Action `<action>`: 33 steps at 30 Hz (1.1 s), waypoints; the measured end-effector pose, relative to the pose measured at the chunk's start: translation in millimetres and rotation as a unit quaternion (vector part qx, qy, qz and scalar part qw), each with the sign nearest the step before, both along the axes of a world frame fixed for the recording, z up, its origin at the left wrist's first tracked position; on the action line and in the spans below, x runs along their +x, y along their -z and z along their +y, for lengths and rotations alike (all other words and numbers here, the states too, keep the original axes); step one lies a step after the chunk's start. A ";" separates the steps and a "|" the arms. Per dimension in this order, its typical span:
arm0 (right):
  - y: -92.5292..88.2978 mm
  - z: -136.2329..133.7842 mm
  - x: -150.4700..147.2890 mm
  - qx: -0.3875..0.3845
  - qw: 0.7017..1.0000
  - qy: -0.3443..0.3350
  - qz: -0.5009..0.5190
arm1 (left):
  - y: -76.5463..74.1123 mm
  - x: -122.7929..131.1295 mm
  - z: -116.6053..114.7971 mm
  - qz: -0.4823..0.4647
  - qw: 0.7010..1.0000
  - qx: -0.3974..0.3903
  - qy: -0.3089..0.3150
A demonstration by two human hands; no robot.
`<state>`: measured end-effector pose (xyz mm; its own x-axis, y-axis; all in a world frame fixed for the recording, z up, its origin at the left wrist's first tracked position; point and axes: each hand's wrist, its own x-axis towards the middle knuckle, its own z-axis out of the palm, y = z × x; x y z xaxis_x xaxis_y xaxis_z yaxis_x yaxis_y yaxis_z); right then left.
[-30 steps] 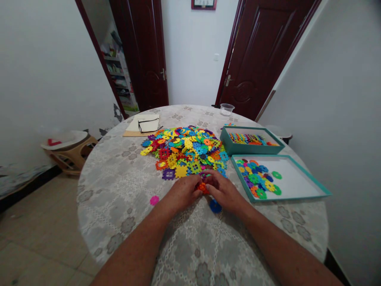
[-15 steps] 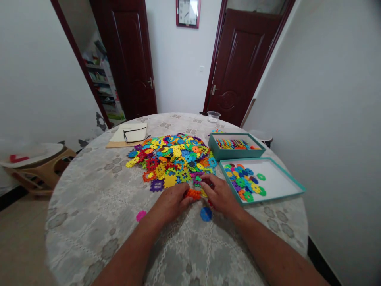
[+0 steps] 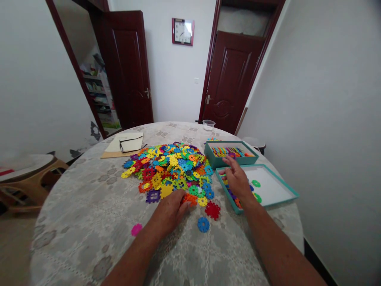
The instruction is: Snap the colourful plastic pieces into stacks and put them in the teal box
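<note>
My left hand [image 3: 172, 208] rests at the near edge of the heap of colourful plastic interlocking pieces [image 3: 172, 163]. Its thumb and fingers are closed on orange interlocking pieces [image 3: 190, 199]. My right hand [image 3: 238, 178] is raised over the left part of the teal-rimmed lid [image 3: 276, 182], fingertips near the teal box [image 3: 218, 161]. A small purple interlocking piece [image 3: 232, 155] shows at those fingertips. Between the hands lie a red square piece [image 3: 212, 210], a blue disc [image 3: 203, 225] and a yellow disc [image 3: 203, 201].
Rows of coloured pieces fill the teal box; loose discs lie in the lid, partly behind my right hand. Glasses [image 3: 131, 145] rest on a notebook [image 3: 111, 150] at the back left. A clear plastic bowl [image 3: 208, 124] stands at the far edge. A pink disc [image 3: 136, 229] lies at left.
My right hand has moved from beside the left hand rightward and away, over the lid toward the box, with the purple piece. The red square piece is now uncovered. The view has tilted up.
</note>
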<state>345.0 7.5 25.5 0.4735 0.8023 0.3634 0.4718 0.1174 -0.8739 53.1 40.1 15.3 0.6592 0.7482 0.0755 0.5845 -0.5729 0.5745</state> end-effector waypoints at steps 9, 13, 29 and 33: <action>2.2 -28.5 -57.4 -0.105 0.956 -0.234 -0.140 | 1.6 1.0 1.5 -0.086 0.996 -0.003 0.009; 5.2 -29.9 -77.7 -0.116 0.945 -0.279 -0.128 | -0.7 0.7 3.2 -0.096 0.995 -0.007 0.007; -61.1 44.9 10.2 -0.191 0.969 -0.154 -0.041 | 21.2 7.8 -3.0 -0.041 0.998 0.040 0.004; -76.9 118.2 50.5 -0.128 0.991 -0.028 0.037 | 28.4 10.5 -6.1 -0.005 0.999 0.040 0.010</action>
